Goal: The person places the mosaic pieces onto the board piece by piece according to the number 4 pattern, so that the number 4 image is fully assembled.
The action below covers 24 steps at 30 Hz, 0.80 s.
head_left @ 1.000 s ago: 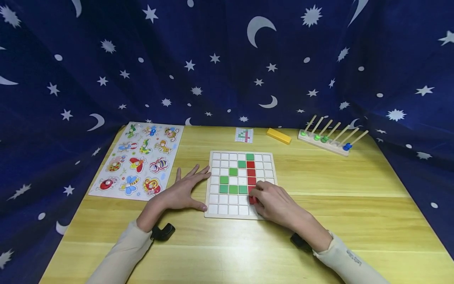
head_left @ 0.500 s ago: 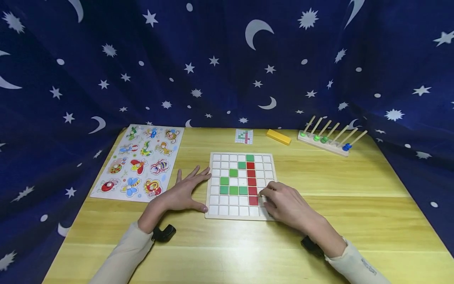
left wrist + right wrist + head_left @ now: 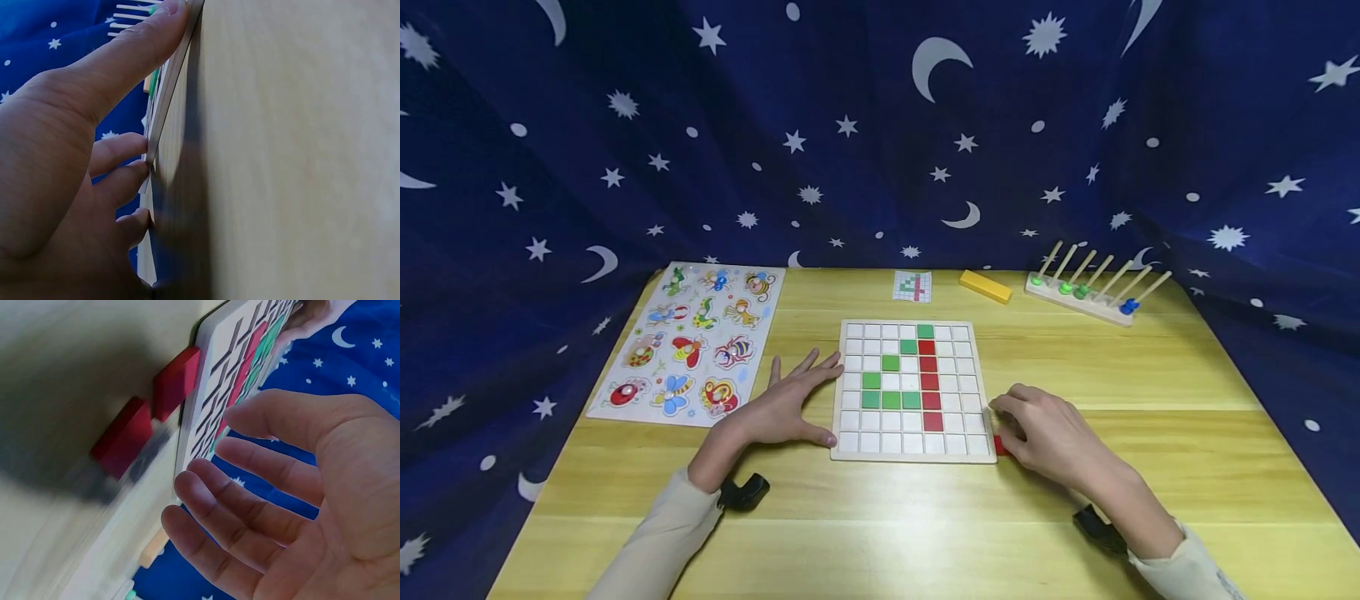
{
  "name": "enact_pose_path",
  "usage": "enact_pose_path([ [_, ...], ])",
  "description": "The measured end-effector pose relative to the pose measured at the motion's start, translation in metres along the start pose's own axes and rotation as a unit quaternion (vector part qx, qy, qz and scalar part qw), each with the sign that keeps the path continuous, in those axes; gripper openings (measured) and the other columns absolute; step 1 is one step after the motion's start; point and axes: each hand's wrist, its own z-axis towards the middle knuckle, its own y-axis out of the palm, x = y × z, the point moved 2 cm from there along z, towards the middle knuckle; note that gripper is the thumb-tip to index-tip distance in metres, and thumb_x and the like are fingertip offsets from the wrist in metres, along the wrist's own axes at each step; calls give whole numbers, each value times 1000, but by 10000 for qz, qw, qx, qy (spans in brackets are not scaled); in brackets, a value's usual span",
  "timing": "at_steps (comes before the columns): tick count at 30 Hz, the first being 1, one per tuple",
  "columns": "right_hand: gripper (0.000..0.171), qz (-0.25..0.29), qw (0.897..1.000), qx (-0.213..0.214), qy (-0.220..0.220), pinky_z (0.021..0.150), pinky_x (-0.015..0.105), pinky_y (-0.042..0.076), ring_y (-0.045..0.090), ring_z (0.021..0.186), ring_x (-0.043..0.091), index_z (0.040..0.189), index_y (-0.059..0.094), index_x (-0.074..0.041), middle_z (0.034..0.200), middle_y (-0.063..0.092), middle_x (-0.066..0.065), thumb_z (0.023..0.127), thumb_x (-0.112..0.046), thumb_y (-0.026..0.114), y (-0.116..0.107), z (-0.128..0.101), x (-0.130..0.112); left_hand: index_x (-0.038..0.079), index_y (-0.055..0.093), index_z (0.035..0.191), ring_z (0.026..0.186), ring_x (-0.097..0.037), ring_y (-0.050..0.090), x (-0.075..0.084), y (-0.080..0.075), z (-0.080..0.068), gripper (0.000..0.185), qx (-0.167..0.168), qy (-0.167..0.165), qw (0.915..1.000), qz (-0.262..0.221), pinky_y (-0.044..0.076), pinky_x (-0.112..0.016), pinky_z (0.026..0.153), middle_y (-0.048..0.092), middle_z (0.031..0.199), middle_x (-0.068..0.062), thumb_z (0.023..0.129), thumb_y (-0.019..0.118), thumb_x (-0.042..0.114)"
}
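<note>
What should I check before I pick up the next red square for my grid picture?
1. Left hand steadies the grid board: ok, fingers press its left edge.
2. Right hand free: ok, fingers relaxed, holding nothing.
3. Loose red squares close by: ok, two lie on the table beside the board's right edge.
4. Red column seated flat: ok.
5. Pattern card readable: cannot tell, too small.

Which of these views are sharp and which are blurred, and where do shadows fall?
Head view: sharp, evenly lit, edges bowed by the wide lens. Left wrist view: the left hand is close and soft, casting a dark shadow on the table. Right wrist view: the red tiles are smeared and the tabletop is shadowed.
</note>
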Motion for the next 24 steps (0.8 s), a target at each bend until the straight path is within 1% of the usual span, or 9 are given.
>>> enact_pose_path([
  [7,31,-59,9995,-89,299,62,37,51,57,73,13,102,74,-3,89,64,1,72,-6,80,-6,-14,13,19,34,157,152,-28,1,-1,0,0,106,28,12,10000,5,-17,-69,108,13,167,4,71,85,56],
  [12,33,-127,9982,-267,516,61,39,51,57,72,14,103,74,-5,89,64,1,72,-10,81,-8,-23,21,20,33,158,152,-26,0,-2,1,1,106,0,-6,10000,25,-18,-68,108,11,167,6,72,84,56],
  [18,38,-172,9970,-500,568,62,42,53,60,75,17,105,74,-9,93,64,0,70,-18,84,-5,-33,23,19,33,158,152,-26,0,-2,0,0,106,1,-28,10000,37,-18,-67,109,11,167,6,72,84,57],
  [24,35,47,9976,-459,516,62,41,53,60,75,14,102,75,-13,91,63,-4,69,-12,87,-1,-37,20,18,34,157,152,-27,1,0,0,0,107,7,21,10000,-17,-18,-68,108,12,166,5,72,85,56],
])
